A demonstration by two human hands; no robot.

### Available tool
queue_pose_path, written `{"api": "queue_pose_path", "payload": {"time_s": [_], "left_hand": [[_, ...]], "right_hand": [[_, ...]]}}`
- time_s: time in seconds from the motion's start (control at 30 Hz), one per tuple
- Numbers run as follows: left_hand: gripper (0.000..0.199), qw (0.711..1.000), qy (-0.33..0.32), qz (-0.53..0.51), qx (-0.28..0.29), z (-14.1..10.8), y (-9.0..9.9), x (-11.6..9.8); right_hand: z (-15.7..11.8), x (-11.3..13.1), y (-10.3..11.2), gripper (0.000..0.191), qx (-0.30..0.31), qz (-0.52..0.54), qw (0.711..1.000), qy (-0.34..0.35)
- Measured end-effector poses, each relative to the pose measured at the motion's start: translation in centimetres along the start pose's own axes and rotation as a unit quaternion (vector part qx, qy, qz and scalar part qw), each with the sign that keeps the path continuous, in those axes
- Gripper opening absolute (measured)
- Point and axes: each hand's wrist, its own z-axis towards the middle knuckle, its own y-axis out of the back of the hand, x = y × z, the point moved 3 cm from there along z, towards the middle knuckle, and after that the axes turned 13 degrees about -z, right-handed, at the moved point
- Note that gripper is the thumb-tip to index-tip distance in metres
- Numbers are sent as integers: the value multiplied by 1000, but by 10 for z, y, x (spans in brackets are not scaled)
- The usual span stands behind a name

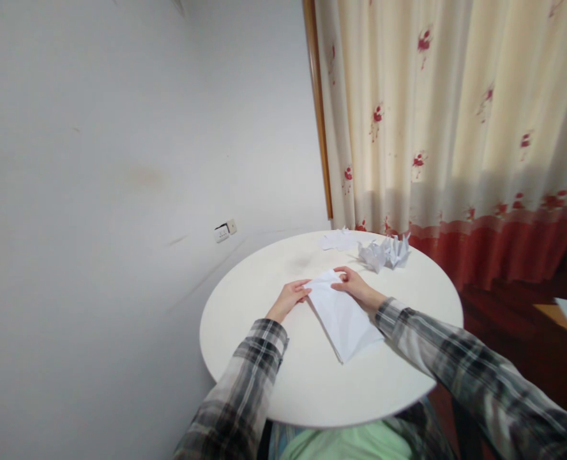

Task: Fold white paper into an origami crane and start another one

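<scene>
A folded sheet of white paper (343, 319) lies at a slant on the round white table, its narrow end pointing away from me and its wider end toward me. My left hand (292, 297) pinches the left corner of the far end between thumb and fingers. At the right side of that same end, my right hand (353, 284) has its thumb and fingers closed on the paper's edge.
Several folded white paper shapes (384, 253) stand on the table (240, 319) behind my right hand, with flat white paper (337, 240) beside them. A wall with a socket (221, 234) is at the left. A patterned curtain (408, 128) hangs behind.
</scene>
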Motion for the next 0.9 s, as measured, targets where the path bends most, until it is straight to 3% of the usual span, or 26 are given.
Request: {"api": "queue_pose_path", "payload": {"time_s": [0.4, 0.9], "left_hand": [[54, 1000, -4, 14, 3, 2, 3, 2], [48, 994, -61, 1, -89, 5, 13, 3]], "right_hand": [[-3, 4, -2, 54, 4, 16, 1000, -4], [10, -12, -7, 53, 53, 8, 998, 36]]}}
